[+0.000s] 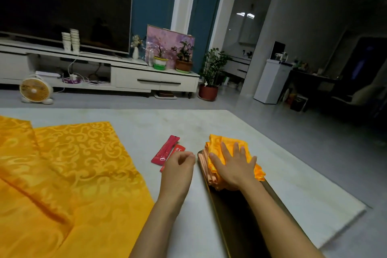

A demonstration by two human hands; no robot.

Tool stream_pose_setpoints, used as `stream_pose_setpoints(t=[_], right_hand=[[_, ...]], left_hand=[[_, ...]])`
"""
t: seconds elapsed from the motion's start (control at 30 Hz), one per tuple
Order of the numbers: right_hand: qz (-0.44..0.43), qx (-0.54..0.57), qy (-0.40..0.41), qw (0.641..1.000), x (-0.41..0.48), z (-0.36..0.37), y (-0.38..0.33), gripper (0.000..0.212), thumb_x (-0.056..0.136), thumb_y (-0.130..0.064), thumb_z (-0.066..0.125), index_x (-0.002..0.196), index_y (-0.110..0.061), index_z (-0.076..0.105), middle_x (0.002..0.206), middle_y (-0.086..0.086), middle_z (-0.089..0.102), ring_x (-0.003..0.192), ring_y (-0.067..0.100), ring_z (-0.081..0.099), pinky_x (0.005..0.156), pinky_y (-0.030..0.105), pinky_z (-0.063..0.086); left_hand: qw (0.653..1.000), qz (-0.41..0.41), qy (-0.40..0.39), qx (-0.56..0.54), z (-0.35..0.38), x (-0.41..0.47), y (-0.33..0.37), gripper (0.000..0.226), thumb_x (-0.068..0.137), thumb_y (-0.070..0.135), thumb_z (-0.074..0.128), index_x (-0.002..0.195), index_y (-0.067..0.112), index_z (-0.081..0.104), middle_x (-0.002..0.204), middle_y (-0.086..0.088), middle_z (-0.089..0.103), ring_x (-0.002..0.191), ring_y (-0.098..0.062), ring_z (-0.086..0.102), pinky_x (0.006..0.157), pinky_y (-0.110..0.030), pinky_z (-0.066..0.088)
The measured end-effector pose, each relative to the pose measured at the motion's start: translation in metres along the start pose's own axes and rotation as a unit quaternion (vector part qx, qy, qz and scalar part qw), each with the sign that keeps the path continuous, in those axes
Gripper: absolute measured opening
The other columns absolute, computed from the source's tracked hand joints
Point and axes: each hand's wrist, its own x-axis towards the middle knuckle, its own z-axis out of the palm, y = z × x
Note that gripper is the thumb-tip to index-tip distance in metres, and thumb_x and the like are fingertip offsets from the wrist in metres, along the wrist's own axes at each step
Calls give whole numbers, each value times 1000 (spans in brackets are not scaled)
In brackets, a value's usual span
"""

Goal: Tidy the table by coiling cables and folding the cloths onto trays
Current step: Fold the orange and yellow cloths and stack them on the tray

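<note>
Right hand point(232, 165) lies palm down on the folded yellow cloth stack point(217, 142), fingers straight and spread, thumb out toward the left. The grip is not closed on anything, it just presses flat. The right forearm comes in from bottom right and runs along over the tray point(212, 205). The stack sits at the far end of that dark, gold-rimmed tray, with paler orange layers showing under the top yellow one on the left edge. A bit of cloth sticks out past the hand on the right.

Left hand point(180, 165) is just left of the tray, knuckles up, fingers loosely curled in with a slack grip that holds nothing. Its forearm comes up from bottom centre. It is over the near end of the short red packet point(179, 149); can't tell whether it touches. The long red packet point(165, 150) lies just beside that one, flat on the white surface point(282, 174).

The big patterned yellow cloth point(73, 163) is spread out on the left of the surface, unfolded, with a crease running diagonally, well apart from the tray.
</note>
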Motion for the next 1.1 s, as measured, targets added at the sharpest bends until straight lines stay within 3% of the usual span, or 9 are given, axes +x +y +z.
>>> stream_pose_setpoints(t=[0.2, 0.4, 0.57, 0.73, 0.83, 0.93, 1.0, 1.03, 1.1], right_hand=[[1, -25, -1, 1000, -4, -27, -8, 74, 87, -71, 12, 150, -32, 5, 158, 11, -6, 144, 31, -11, 106, 63, -13], [-43, 20, 147, 988, -32, -74, -29, 58, 97, -54, 23, 146, -24, 27, 157, 8, 12, 145, 26, -2, 111, 56, -8], [-134, 145, 263, 945, -86, -75, -73, 38, 96, -30, 42, 130, -14, 49, 136, 5, 48, 131, 22, 35, 112, 37, 20], [-172, 288, 162, 928, -147, -31, -124, 32, 91, -18, 48, 122, -14, 52, 123, 4, 56, 117, 21, 46, 99, 30, 30], [-189, 322, 48, 927, -175, -7, -148, 40, 90, -17, 46, 130, -17, 46, 132, 3, 50, 124, 19, 41, 105, 29, 29], [-228, 288, -9, 930, -194, 1, -177, 45, 90, -15, 45, 135, -16, 42, 136, 6, 47, 127, 23, 39, 107, 33, 28], [-250, 273, -20, 929, -200, 0, -194, 46, 91, -16, 46, 136, -15, 41, 136, 7, 47, 127, 23, 39, 106, 33, 30], [-257, 265, -28, 929, -201, 1, -198, 46, 91, -18, 46, 136, -15, 41, 136, 7, 47, 127, 23, 39, 106, 33, 30], [-281, 238, -60, 928, -205, 7, -219, 46, 91, -20, 46, 136, -15, 40, 136, 9, 47, 126, 24, 41, 104, 33, 33]], left_hand=[[1000, -17, 1, 18, -10, -8, 8, 13, 91, 16, 54, 81, 23, 58, 114, -8, 61, 110, -23, 55, 99, -44, 45], [1000, -8, 17, 14, -27, -24, 23, 12, 90, 12, 54, 84, 20, 60, 109, -10, 62, 95, -20, 54, 93, -40, 45], [995, 36, 70, 66, -54, -50, 37, 10, 91, 10, 52, 96, 11, 61, 104, -12, 63, 88, -21, 53, 78, -31, 42], [945, 111, 95, 293, -125, -79, 18, 30, 83, 12, 67, 111, 2, 62, 118, -17, 62, 115, -31, 53, 97, -35, 35], [888, 38, 117, 443, -188, -94, -8, 69, 72, 32, 77, 131, 7, 50, 140, -19, 45, 134, -36, 34, 109, -45, 28], [781, -98, 62, 614, -240, -105, -26, 109, 62, 78, 56, 148, 23, 17, 158, -4, 8, 145, -26, 6, 115, -46, 20], [755, -115, 57, 642, -254, -115, -31, 126, 46, 99, 28, 149, 30, 3, 159, 0, -6, 146, -20, -1, 116, -46, 15], [740, -114, 55, 661, -253, -117, -34, 140, 28, 103, 6, 148, 32, 0, 158, 2, -9, 146, -18, -2, 117, -45, 12], [708, -107, 62, 695, -260, -124, -41, 159, 1, 84, -36, 148, 35, -3, 158, 5, -11, 146, -14, -3, 116, -43, 6]])
